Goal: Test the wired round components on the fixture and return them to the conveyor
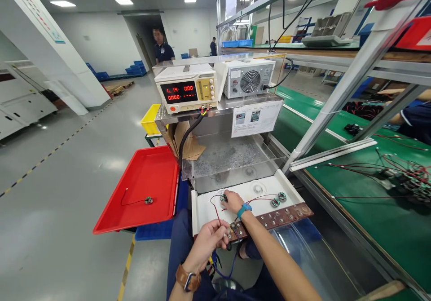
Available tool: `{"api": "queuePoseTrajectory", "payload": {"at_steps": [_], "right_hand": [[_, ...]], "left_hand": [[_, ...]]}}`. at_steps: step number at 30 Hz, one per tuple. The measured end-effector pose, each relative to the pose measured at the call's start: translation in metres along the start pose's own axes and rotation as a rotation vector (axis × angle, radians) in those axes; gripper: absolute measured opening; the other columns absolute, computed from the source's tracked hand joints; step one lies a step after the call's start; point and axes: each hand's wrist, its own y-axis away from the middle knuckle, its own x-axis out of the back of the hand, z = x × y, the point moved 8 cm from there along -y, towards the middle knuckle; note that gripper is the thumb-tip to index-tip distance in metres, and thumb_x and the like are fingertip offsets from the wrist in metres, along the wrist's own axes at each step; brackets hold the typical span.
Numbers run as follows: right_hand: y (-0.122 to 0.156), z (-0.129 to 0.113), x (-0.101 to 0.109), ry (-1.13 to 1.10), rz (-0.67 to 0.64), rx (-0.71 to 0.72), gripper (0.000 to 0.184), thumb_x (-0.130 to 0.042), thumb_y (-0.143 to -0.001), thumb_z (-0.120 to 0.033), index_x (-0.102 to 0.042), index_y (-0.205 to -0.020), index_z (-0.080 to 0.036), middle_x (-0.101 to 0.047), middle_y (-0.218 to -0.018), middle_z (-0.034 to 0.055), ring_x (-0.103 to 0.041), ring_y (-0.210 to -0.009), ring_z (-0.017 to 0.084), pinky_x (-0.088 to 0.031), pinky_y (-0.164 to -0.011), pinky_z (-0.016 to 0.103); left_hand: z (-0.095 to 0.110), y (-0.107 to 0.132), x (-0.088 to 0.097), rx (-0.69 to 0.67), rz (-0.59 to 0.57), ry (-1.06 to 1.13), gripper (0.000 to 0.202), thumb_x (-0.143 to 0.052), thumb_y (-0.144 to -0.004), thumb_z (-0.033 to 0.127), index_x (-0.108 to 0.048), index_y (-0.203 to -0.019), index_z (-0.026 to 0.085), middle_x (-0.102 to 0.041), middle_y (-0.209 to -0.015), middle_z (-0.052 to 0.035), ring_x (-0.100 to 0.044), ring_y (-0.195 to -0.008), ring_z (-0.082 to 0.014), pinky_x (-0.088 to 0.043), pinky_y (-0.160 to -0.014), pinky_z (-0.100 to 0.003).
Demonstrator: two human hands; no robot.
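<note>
— Nearest the lens, what did you make of the hands?

— Left hand [209,238], the one with the brown-strapped watch, was curled narrow, fingertips pinched at the near end of the brown terminal strip [269,220]. It looked closed on a thin red lead [215,211] or a small clip there — I couldn't tell which, the fingers hid it.

— And the right?

— Right hand [232,201], blue band at the wrist, lay fingers-down on the white fixture tray [205,211], pressing a small round LED board [223,197]. More a press than a grasp, so I couldn't call it a closed grip.

— How far along did I judge the work?

— Mid-batch, I reckoned. One round board with its wire [148,200] already lay alone in the red tray [141,175] to the left. Two more boards [279,199] sat on the white tray's right side, wired in red, apparently waiting. Above, the bench power supply [186,88] was lit, most of its red digits at zero — so I judged the board under the right hand wasn't drawing current yet.

— Anyone else about?

— A co-worker's arm [404,95] over the green conveyor [357,188], and two people standing far back.
</note>
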Motion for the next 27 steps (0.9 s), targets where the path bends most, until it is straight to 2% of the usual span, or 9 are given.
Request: {"api": "queuePoseTrajectory", "payload": {"at_steps": [4, 8, 11, 14, 18, 27], "right_hand": [[0.000, -0.002, 0.003, 0.006, 0.028, 0.040, 0.034, -0.061, -0.083, -0.036, -0.057, -0.112, -0.018, -0.068, -0.106, 0.0100, -0.063, -0.090, 0.021, -0.036, -0.071, 0.027], [-0.001, -0.001, 0.001, -0.003, 0.021, 0.054, 0.034, -0.058, -0.085, -0.035, -0.056, -0.116, -0.023, -0.068, -0.106, 0.0071, -0.063, -0.089, 0.020, -0.035, -0.070, 0.027], [-0.003, 0.002, -0.001, 0.000, 0.004, 0.028, 0.032, -0.057, -0.085, -0.034, -0.057, -0.115, -0.024, -0.069, -0.102, 0.0059, -0.063, -0.089, 0.021, -0.035, -0.070, 0.027], [-0.005, 0.004, -0.002, -0.003, 0.010, 0.018, 0.033, -0.058, -0.085, -0.035, -0.057, -0.116, -0.024, -0.069, -0.104, 0.0062, -0.063, -0.090, 0.020, -0.035, -0.070, 0.027], [-0.006, 0.007, -0.004, -0.009, 0.010, 0.008, 0.036, -0.060, -0.084, -0.037, -0.055, -0.117, -0.024, -0.069, -0.106, 0.0066, -0.063, -0.092, 0.021, -0.036, -0.071, 0.027], [-0.004, 0.006, -0.002, -0.022, 0.004, 0.009, 0.036, -0.059, -0.083, -0.035, -0.056, -0.117, -0.022, -0.069, -0.105, 0.0075, -0.063, -0.093, 0.022, -0.035, -0.073, 0.028]], "left_hand": [[0.009, -0.030, 0.007, -0.050, 0.093, -0.129, 0.049, -0.074, -0.067, 0.056, -0.063, -0.090, 0.014, -0.062, -0.061, 0.0010, -0.055, -0.053, -0.0106, -0.044, -0.055, -0.023], [0.012, -0.053, 0.013, -0.182, 0.196, -0.317, 0.042, -0.067, -0.070, 0.054, -0.066, -0.085, 0.015, -0.066, -0.069, -0.0030, -0.059, -0.063, -0.0160, -0.047, -0.059, -0.027], [0.007, -0.064, 0.013, -0.257, 0.244, -0.462, 0.033, -0.064, -0.072, 0.046, -0.070, -0.081, 0.015, -0.071, -0.079, -0.0063, -0.061, -0.074, -0.0192, -0.047, -0.070, -0.030], [-0.005, -0.072, 0.013, -0.256, 0.248, -0.523, 0.025, -0.064, -0.071, 0.039, -0.071, -0.076, 0.016, -0.074, -0.079, -0.0060, -0.062, -0.077, -0.0210, -0.045, -0.076, -0.031], [-0.018, -0.078, 0.015, -0.241, 0.242, -0.574, 0.023, -0.064, -0.071, 0.039, -0.070, -0.072, 0.017, -0.072, -0.074, -0.0045, -0.061, -0.073, -0.0199, -0.044, -0.073, -0.030], [-0.034, -0.090, 0.025, -0.179, 0.261, -0.595, 0.035, -0.066, -0.069, 0.050, -0.057, -0.061, 0.018, -0.058, -0.058, 0.0000, -0.050, -0.058, -0.0132, -0.036, -0.057, -0.024]]}}
